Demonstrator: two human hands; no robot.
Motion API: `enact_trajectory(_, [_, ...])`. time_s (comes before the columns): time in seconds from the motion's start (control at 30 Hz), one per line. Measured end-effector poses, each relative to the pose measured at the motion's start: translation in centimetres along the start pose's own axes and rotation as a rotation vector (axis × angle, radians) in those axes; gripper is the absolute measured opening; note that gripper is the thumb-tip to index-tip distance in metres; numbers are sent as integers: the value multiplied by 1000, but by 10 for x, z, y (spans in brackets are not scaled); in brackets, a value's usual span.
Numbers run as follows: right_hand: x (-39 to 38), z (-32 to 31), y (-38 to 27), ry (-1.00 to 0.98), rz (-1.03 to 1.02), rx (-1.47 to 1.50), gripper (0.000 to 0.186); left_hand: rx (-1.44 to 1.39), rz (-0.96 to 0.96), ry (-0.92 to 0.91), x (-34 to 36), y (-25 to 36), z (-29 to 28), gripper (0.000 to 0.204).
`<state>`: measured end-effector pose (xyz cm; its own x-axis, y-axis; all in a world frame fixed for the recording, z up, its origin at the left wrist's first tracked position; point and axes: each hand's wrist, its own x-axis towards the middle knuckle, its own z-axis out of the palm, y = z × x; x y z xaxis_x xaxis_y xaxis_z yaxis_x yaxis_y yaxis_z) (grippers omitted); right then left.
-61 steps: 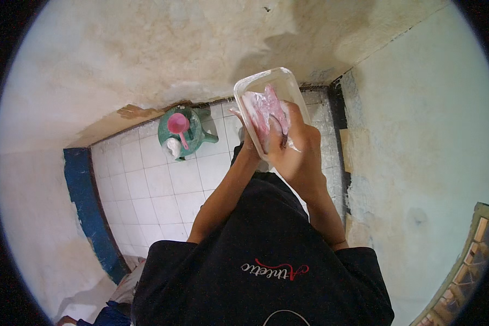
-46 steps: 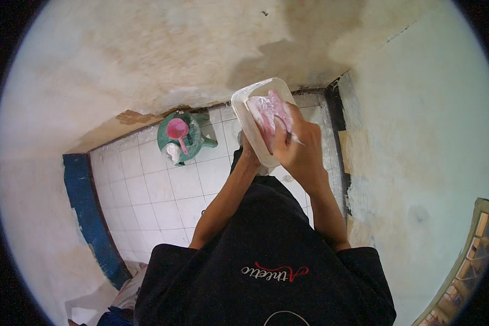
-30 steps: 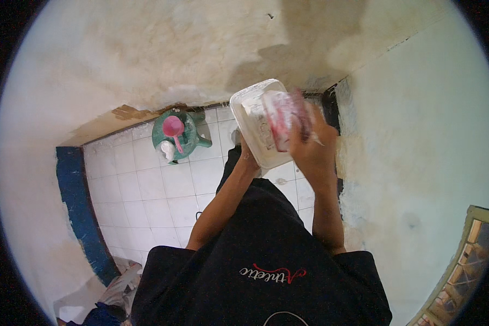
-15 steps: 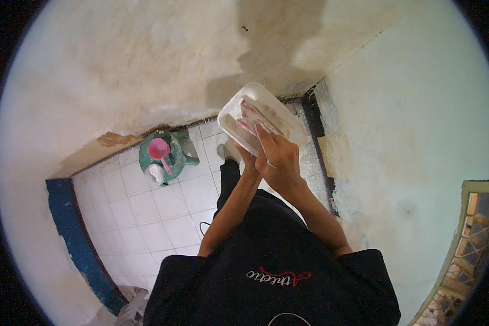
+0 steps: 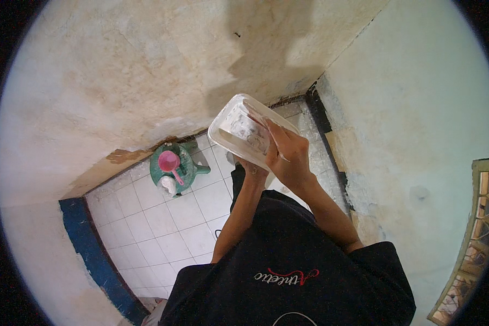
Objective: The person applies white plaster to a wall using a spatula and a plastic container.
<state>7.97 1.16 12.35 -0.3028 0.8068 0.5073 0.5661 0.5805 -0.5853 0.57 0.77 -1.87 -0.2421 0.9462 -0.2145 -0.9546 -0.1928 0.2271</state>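
A white rectangular plastic tray (image 5: 216,130) with whitish paste (image 5: 243,126) smeared inside is in front of me, close to the stained wall. My left hand (image 5: 254,167) grips it from beneath the near end; most of its fingers are hidden under the tray. Above the tray, my right hand (image 5: 290,153) is closed around a thin, flat putty scraper (image 5: 257,114). Its blade appears nearly edge-on, coated with paste, along the tray's right side. Whether the blade touches the tray I cannot tell.
On the white tiled floor (image 5: 146,223) at left stands a green plastic stool (image 5: 187,176), bearing a pink dipper (image 5: 169,161) and a crumpled white bag (image 5: 167,186). Patchy walls meet in a corner beyond the tray. A window grille (image 5: 470,244) is at far right.
The scraper has turned from showing its paste-covered face to nearly edge-on and shifted toward the tray's right side. More of the paste inside shows. The view has shifted slightly.
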Motion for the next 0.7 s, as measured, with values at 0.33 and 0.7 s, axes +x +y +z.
enact_trajectory(0.33, [1,-3,-7,88,-58,147,35,9,57,-14,-6,7,-6,70])
enact_trajectory(0.7, [-32,20,-3,-77,-120,0,42,126,91,-11,-9,5,-17,69])
